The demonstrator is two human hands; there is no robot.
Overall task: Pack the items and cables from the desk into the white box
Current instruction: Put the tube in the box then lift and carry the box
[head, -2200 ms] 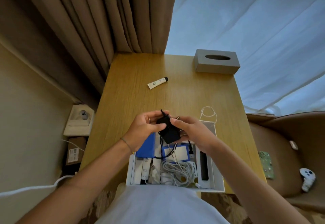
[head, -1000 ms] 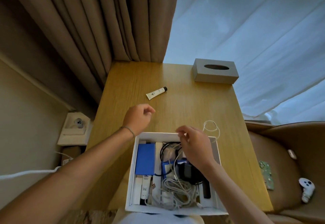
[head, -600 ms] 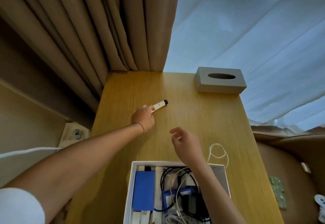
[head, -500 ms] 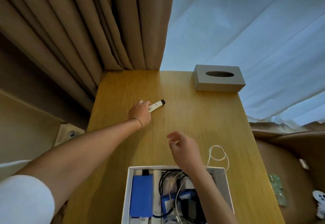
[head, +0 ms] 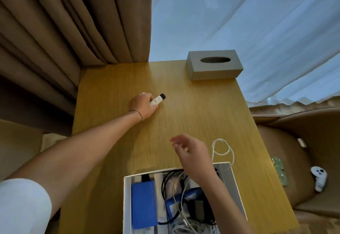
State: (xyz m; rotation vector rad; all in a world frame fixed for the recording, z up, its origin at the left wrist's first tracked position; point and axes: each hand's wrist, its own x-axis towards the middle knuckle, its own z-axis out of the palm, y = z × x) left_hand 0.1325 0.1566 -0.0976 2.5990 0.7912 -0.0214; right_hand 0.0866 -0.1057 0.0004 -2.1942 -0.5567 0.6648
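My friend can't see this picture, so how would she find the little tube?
Start at the grey tissue box at the desk's far right corner, then look left and nearer. The small white tube lies there in the left hand. Its black cap sets it apart.

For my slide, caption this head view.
Left hand grips the small tube on the desk, white box nearly packed.
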